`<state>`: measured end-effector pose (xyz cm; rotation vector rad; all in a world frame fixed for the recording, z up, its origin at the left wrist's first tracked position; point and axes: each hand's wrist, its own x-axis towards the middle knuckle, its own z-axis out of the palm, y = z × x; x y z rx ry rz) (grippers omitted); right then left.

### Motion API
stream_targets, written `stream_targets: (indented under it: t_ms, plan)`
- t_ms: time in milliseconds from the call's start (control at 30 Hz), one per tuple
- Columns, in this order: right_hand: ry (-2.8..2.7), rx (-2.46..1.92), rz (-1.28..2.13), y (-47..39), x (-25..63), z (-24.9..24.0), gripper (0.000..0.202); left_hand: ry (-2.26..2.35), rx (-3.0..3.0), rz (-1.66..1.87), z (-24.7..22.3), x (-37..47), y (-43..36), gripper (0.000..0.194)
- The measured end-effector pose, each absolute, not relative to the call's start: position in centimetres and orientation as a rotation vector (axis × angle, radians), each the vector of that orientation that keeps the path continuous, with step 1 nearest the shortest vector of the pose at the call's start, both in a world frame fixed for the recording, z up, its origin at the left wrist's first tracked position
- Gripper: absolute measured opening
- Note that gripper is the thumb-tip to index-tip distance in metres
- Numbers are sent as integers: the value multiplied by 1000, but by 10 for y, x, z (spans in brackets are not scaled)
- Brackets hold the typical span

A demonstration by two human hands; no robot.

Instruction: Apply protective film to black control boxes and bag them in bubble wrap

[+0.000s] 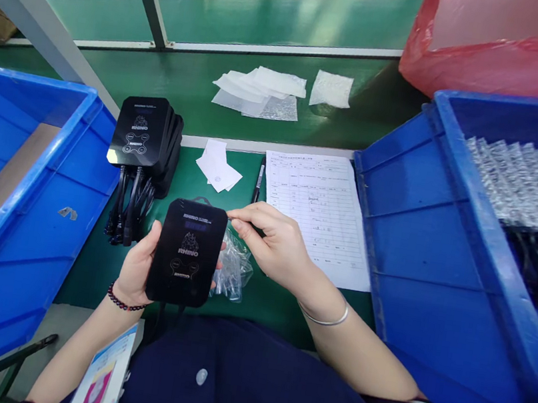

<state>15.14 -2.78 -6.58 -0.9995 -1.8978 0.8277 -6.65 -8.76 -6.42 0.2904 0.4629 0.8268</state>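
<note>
My left hand (139,261) is wrapped round a black RHINO-marked control box (185,253), face up in front of my body, its cables hanging from the lower edge. At the box's upper right corner, my right hand (271,239) is closed in a pinch. What sits between its thumb and forefinger is too small to make out. Crumpled clear plastic (233,270) lies behind the box on the green table. To the left, a stack of similar black boxes (142,132) has its black cables (127,207) trailing toward me.
Blue bins stand left (47,195) and right (400,201); the right one holds wrapped items (530,180). A printed form (317,215), a pen (258,183) and white slips (218,167) lie ahead. Farther back are bubble-wrap pouches (260,89) and a red plastic bag (496,67).
</note>
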Motion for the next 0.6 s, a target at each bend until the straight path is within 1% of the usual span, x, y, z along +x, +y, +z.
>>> stream_targets:
  t_ms: [367,600]
  plan:
    - [-1928,-1015,743,-28,150,-69,19,495,281,829,-65,-66,-88,66]
    - [-1908,-1006,818,-27,151,-68,18,514,280,828,-65,-66,-88,68]
